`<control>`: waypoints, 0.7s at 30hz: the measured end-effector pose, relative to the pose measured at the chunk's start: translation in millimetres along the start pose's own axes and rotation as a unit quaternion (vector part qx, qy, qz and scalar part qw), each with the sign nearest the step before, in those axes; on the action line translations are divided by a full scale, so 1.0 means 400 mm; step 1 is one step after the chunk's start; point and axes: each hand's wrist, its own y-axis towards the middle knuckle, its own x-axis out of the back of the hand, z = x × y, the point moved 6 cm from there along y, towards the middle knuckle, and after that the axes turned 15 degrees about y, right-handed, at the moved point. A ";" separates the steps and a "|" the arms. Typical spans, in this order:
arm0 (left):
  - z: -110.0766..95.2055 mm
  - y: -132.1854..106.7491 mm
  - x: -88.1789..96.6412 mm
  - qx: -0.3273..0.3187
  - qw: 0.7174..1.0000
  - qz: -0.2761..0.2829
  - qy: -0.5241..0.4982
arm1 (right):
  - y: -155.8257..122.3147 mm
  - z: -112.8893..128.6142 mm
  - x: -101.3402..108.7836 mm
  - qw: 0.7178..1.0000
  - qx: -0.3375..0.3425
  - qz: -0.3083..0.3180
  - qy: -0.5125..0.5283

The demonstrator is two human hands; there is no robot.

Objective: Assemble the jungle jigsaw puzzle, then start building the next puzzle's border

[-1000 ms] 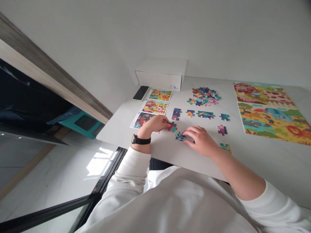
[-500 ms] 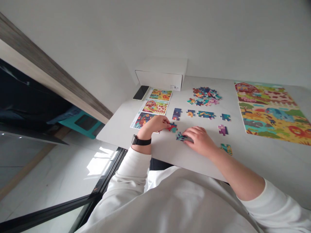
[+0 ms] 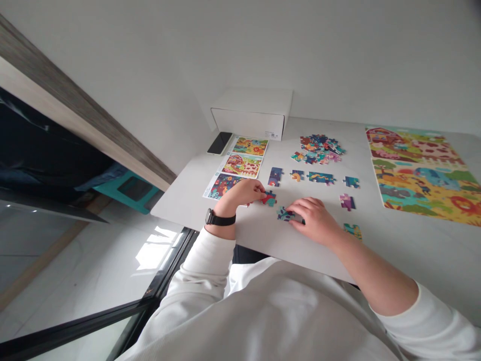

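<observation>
My left hand point(image 3: 246, 192) is closed in a pinch at the left edge of a red and teal puzzle piece point(image 3: 269, 199) lying on the table. Just to the right and nearer me, my right hand point(image 3: 312, 218) grips a teal and dark-blue patterned puzzle piece point(image 3: 285, 214) between thumb and fingers; its right part is hidden under them. A small gap separates the two pieces. Behind them, a row holds a dark-blue piece point(image 3: 275, 176), a piece with a yellow crescent point(image 3: 297, 175), a joined blue strip point(image 3: 321, 178) and a blue piece point(image 3: 351, 182).
A purple piece point(image 3: 347, 202) and a teal-yellow piece point(image 3: 352, 231) lie right of my right hand. Farther back are a pile of loose pieces point(image 3: 321, 145), a white box point(image 3: 248, 123), a phone point(image 3: 220, 143) and a picture sheet point(image 3: 241, 165). Assembled puzzles point(image 3: 424, 173) lie at right.
My right hand and the patterned piece have shifted slightly right, widening the gap to the red and teal piece. My left hand stays at its piece.
</observation>
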 end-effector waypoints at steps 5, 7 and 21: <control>-0.002 -0.006 0.001 -0.008 1.000 0.003 -0.001 | -0.003 -0.001 0.005 1.000 0.002 0.003 0.005; -0.007 -0.010 0.004 -0.013 1.000 0.001 0.002 | -0.002 -0.002 0.005 1.000 0.001 0.006 0.007; -0.017 0.002 -0.003 -0.046 0.998 -0.010 0.034 | 0.000 0.000 0.007 1.000 0.006 0.001 0.013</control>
